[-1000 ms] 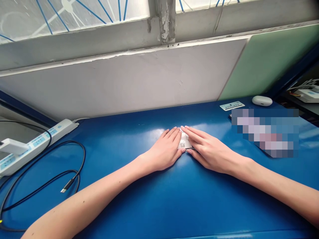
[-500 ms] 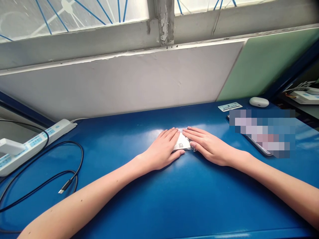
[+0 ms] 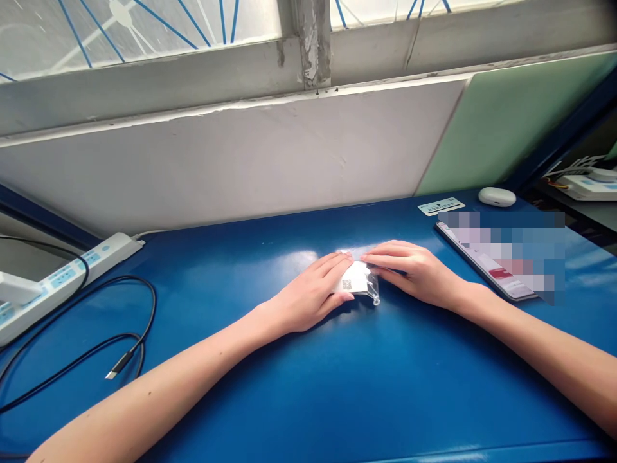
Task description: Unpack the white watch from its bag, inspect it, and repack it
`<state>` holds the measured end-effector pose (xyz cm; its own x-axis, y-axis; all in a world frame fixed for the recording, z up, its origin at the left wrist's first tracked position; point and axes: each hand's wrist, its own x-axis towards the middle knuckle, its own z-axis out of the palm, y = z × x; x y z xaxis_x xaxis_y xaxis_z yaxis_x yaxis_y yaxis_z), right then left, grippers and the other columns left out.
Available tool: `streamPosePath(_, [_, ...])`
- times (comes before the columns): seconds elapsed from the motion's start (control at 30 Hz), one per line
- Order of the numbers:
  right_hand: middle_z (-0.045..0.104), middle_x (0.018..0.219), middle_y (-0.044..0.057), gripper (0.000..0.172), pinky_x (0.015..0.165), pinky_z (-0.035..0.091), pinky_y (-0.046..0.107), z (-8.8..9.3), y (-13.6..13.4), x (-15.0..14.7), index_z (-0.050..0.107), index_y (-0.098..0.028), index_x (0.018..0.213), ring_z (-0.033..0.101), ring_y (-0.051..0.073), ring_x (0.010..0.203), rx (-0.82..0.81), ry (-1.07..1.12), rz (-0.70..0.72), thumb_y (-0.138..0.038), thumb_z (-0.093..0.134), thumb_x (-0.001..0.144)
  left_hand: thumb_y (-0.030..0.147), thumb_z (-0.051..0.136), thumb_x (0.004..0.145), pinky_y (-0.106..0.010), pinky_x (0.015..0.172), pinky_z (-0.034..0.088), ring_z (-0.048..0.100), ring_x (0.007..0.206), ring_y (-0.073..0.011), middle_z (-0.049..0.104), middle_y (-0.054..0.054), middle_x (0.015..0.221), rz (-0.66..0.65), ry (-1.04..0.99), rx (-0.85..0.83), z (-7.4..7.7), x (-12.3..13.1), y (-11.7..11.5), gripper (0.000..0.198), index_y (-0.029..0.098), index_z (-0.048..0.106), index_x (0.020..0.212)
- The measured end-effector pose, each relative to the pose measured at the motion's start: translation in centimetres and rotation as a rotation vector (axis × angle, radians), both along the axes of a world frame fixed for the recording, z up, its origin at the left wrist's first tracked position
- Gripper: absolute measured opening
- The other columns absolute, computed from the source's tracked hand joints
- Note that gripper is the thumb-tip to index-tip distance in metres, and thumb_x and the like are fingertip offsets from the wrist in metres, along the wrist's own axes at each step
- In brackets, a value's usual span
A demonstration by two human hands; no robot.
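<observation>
Tabletop (image 3: 308, 399) is filling the frame's lower half — at centre, the left hand (image 3: 308, 297) is lying flat, fingers open, on the small white packet (image 3: 355, 281), while the right hand (image 3: 418, 270) is pinching its right edge, equally near.

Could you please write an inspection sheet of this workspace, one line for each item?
Surface: blue table, glossy, with light glare near the middle.
Job's things: small white packet in clear plastic, printed with a square code, lying flat.
Clutter: phone, white label and white oval case at far right.
Grippers: left hand flat on the packet's left side; right hand with fingertips on its right edge; whether it pinches, cannot tell.
Cables: black cable looped at left, plug end free; white power strip with a plug in it.
Surroundings: white wall panel, green panel, window above.
</observation>
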<state>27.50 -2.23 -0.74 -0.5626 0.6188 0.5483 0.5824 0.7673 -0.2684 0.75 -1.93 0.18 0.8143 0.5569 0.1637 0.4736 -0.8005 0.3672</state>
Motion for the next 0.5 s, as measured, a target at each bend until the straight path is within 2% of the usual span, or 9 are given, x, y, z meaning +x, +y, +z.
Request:
streamPosePath(0.1, [0.079, 0.102, 0.007, 0.021, 0.082, 0.059, 0.04, 0.8, 0.1, 0.4, 0.075, -0.025, 0.107, 0.073, 0.022, 0.09, 0.094, 0.048, 0.05, -0.02, 0.058, 0.096, 0.047, 0.038, 0.104, -0.05, 0.12, 0.034, 0.032, 0.149, -0.0304, 0.037, -0.019, 0.158, 0.046, -0.018, -0.007, 0.0, 0.0, 0.0, 0.056, 0.016, 0.034, 0.151])
streamPosePath(0.2, [0.078, 0.099, 0.007, 0.019, 0.079, 0.06, 0.036, 1.6, 0.0, 0.5, 0.075, -0.024, 0.104, 0.073, 0.021, 0.088, 0.071, 0.155, 0.072, -0.017, 0.061, 0.094, 0.049, 0.04, 0.103, -0.051, 0.119, 0.035, 0.032, 0.149, -0.0321, 0.034, -0.021, 0.158, 0.108, -0.057, -0.015, 0.0, 0.0, -0.1, 0.059, 0.015, 0.031, 0.151])
streamPosePath(0.37, [0.077, 0.091, 0.003, 0.01, 0.077, 0.059, 0.034, 2.8, -0.4, 0.6, 0.074, -0.026, 0.094, 0.072, 0.019, 0.081, -0.077, 0.356, -0.04, -0.02, 0.067, 0.09, 0.05, 0.045, 0.101, -0.051, 0.12, 0.034, 0.032, 0.148, -0.0332, 0.037, -0.024, 0.156, 0.134, -0.042, -0.027, 0.0, 0.2, -0.2, 0.067, 0.01, 0.029, 0.152])
streamPosePath(0.5, [0.075, 0.084, 0.001, 0.007, 0.071, 0.059, 0.033, 3.3, -0.4, 0.7, 0.073, -0.026, 0.086, 0.07, 0.019, 0.077, -0.166, 0.497, -0.159, -0.028, 0.068, 0.09, 0.054, 0.047, 0.099, -0.055, 0.118, 0.034, 0.036, 0.146, -0.036, 0.039, -0.023, 0.155, 0.138, -0.031, -0.047, 0.0, 0.2, -0.2, 0.071, 0.012, 0.029, 0.153])
